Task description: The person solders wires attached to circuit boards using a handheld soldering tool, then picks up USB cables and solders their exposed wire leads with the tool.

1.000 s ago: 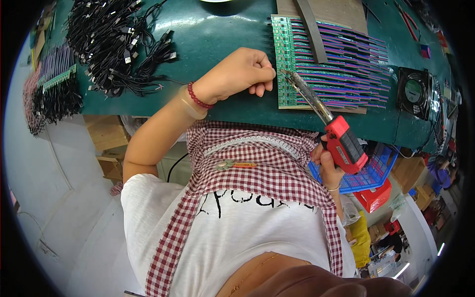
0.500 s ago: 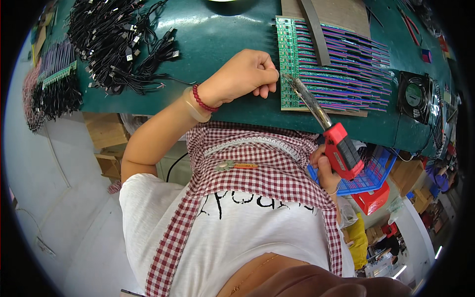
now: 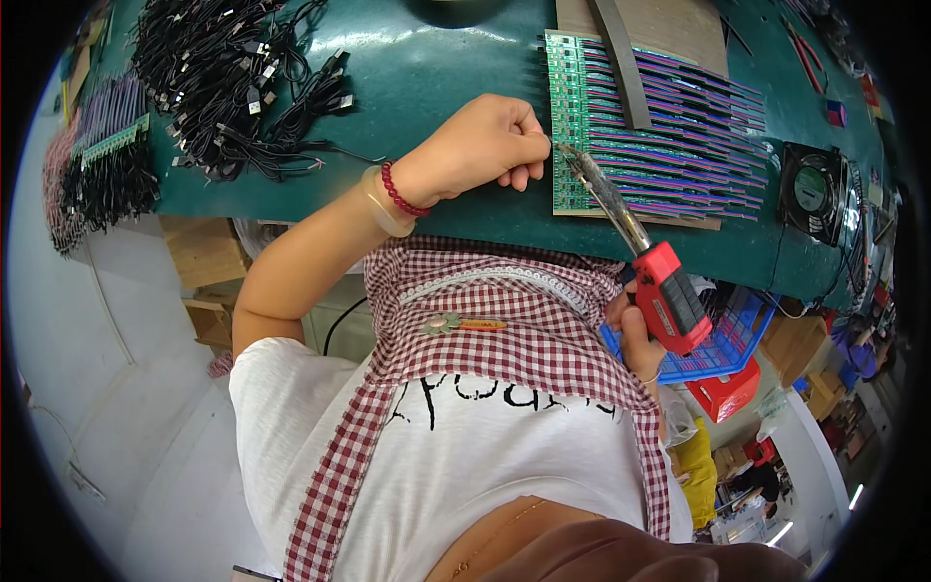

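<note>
My left hand (image 3: 490,145) is closed in a pinch at the left edge of a green circuit board panel (image 3: 568,107); whatever its fingers hold is hidden. My right hand (image 3: 637,335) grips the red and black handle of a soldering iron (image 3: 669,299). The iron's metal barrel slants up and left, its tip on or just over the panel, close to my left fingertips. Rows of thin coloured wires (image 3: 679,145) run rightward from the panel, which lies on a brown board (image 3: 669,19). A grey strip (image 3: 621,68) lies across the wires.
A heap of black USB cables (image 3: 218,87) covers the table's left part, one strand reaching toward my left wrist. More wired boards (image 3: 112,145) hang at the far left edge. A small black fan (image 3: 813,191) stands at right. Below the table edge is a blue basket (image 3: 732,339).
Almost nothing differs. The view has shifted very slightly; both hands and the soldering iron keep the same places at the panel.
</note>
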A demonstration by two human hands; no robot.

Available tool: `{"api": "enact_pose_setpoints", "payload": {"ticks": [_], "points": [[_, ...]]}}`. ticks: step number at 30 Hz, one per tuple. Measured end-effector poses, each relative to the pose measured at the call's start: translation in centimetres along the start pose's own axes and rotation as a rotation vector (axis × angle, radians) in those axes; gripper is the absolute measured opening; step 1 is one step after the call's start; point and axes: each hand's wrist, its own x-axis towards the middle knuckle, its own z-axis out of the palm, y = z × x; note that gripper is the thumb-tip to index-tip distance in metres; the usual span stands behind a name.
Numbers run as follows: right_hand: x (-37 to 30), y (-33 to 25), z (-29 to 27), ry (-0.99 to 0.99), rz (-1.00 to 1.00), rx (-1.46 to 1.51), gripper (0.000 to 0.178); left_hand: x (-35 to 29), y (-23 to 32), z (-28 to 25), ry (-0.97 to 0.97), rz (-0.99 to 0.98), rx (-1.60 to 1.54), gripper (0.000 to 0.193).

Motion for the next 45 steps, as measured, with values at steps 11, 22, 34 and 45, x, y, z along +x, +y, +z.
{"api": "enact_pose_setpoints", "payload": {"ticks": [11,22,34,45], "points": [[0.6,-2.0,0.8,0.042,-0.040,0.156,0.046,0.0,0.0,-0.1,-0.003,-0.006,0.007,0.012],[1.6,-2.9,0.8,0.140,-0.130,0.183,0.045,-0.9,3.0,-1.5,-0.043,-0.045,0.238,0.020],[2.8,-3.5,1.1,0.199,-0.267,0.238,0.040,6.9,6.8,-10.3,0.708,0.600,1.538,0.011],[4.4,-4.4,1.8,0.126,-0.299,0.351,0.040,1.9,5.8,-7.7,0.642,0.723,0.817,0.011]]}}
